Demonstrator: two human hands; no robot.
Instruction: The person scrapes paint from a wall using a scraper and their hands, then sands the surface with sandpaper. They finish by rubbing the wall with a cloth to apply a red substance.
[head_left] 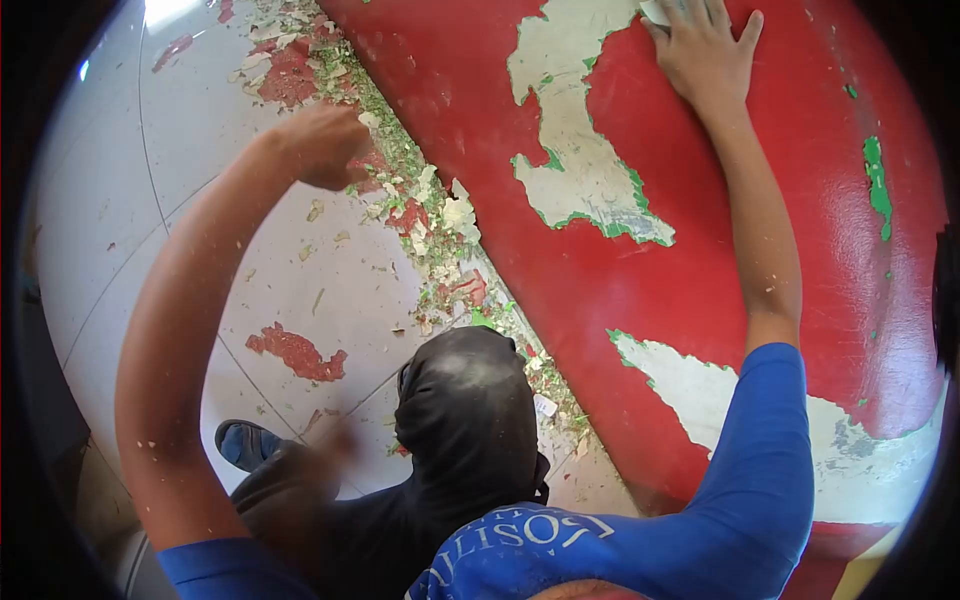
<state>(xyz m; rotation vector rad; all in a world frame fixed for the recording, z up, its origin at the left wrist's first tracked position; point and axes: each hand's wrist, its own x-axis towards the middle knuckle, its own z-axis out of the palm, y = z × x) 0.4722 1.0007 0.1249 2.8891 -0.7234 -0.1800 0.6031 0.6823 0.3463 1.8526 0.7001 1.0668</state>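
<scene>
My right hand (705, 55) lies against the red painted surface (690, 290) at the top, its thumb and little finger spread. Between that thumb and the fingers shows a pale flat piece (655, 12), mostly covered by the hand and cut off by the frame edge. On the left, my left hand (325, 147) is closed like a fist above the tiled floor, near the strip of paint flakes (425, 225). Its fingertips are turned away, so anything inside is hidden. Pale bare patches (590, 195) with green edges break up the red paint.
A larger red flake (297, 352) lies on the white tiles (190, 260). My bent knee (470, 390), in dark trousers, is close to the red surface, and a shoe (245, 443) shows at lower left. Another bare patch (690, 385) lies beside my right sleeve.
</scene>
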